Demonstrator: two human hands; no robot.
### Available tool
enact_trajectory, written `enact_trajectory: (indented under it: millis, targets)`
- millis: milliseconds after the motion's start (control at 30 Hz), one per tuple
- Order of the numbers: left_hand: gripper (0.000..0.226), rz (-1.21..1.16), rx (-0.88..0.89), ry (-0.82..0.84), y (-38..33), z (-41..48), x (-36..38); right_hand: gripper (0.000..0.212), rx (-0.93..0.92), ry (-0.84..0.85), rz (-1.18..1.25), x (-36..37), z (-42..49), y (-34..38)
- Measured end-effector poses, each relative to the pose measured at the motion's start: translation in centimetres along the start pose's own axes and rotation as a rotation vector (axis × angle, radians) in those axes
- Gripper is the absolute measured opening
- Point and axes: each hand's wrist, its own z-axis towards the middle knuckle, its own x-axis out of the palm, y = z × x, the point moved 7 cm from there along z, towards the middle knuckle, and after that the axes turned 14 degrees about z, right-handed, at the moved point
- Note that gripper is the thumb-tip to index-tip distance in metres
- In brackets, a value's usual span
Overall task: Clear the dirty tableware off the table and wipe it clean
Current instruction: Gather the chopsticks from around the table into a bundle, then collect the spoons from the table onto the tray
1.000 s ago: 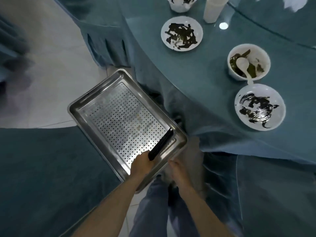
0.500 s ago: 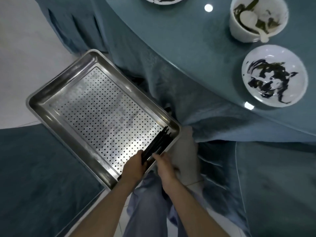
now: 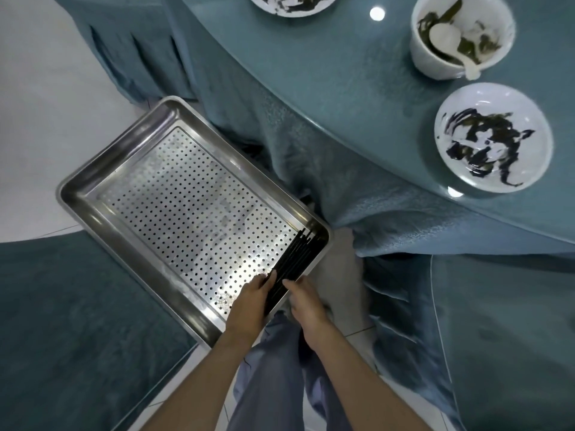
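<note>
A bundle of thin black chopsticks (image 3: 297,258) lies inside a rectangular stainless-steel tray (image 3: 124,155), along its short wall at the end nearest the person. The far tips of the chopsticks reach the corner closest to the table, and they rest partly on the tray's perforated metal insert (image 3: 174,200).

The left hand (image 3: 252,301) lies against the left side of the bundle with its fingers fairly straight and touching the sticks. Whether the thumb reaches under them cannot be told. The right hand (image 3: 306,304) comes in from the other side, its fingertips meeting the bundle just at the tray's rim. Its fingers bend downward, and the view does not show whether they pinch the sticks or only touch them.

The tray sits low beside the table, its near-left side overlapping a teal cloth-covered surface (image 3: 62,306).

Up on the round table with its teal cloth under glass (image 3: 342,73), well apart from the tray, stands a white round plate smeared with dark sauce (image 3: 493,138). Just beyond it is a white deep bowl with green leftovers (image 3: 435,62), with a white ceramic spoon (image 3: 445,35) in it whose handle leans over the rim. Another smeared white plate (image 3: 292,6) is cut off by the top edge.

Pale floor tiles (image 3: 31,119) and the person's grey-blue trousers (image 3: 273,374) fill the space below.
</note>
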Motion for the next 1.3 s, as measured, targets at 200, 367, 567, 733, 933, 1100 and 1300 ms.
enact_trajectory:
  millis: [200,367,567,733,933,1100,1300]
  targets:
    - [0.110,0.092,0.066,0.013,0.4,-1.0,1.7,0.025,-0.072,-0.015,-0.122,-0.8,-1.1,0.9]
    - [0.105,0.139,0.108,0.086,0.3,-2.4,2.0,0.063,-0.346,-0.064,-0.707,-1.0,-2.3,2.8]
    - [0.088,0.081,0.089,0.141,0.3,-3.1,2.2,0.087,-0.592,0.120,-1.675,-0.1,-1.6,2.6]
    - [0.070,-0.036,0.053,0.147,0.5,-3.2,1.5,0.085,-0.619,0.272,-2.048,1.5,1.1,1.6]
    - [0.110,0.085,0.043,0.183,1.4,-3.6,2.5,0.086,-0.590,0.226,-2.240,1.1,2.5,0.5]
    - [0.082,0.081,0.021,0.174,1.3,-3.6,2.8,0.080,-0.570,0.233,-2.203,1.7,1.9,1.2]
    - [0.082,0.005,0.033,0.172,0.4,-3.8,1.2,0.078,-0.511,0.187,-2.032,1.8,-0.7,3.0]
